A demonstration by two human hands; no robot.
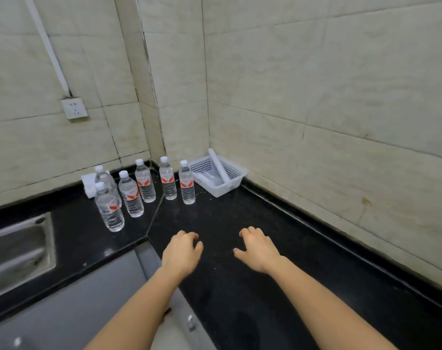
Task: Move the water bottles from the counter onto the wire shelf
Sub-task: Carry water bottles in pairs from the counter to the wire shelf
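Several clear water bottles with white caps and red labels stand upright on the black counter (240, 223) near the corner. The nearest bottle (109, 208) stands at the left, another bottle (131, 195) just behind it, and a bottle (187, 184) at the right of the group. My left hand (182, 251) and my right hand (257, 248) hover over the counter in front of the bottles, fingers loosely curled, holding nothing. Both are well short of the bottles. No wire shelf is in view.
A white plastic basket (236, 176) with a rolled white item sits in the corner right of the bottles. A steel sink (18, 248) lies at the left. A white folded cloth (88, 183) sits behind the bottles. A wall socket (74, 108) hangs above.
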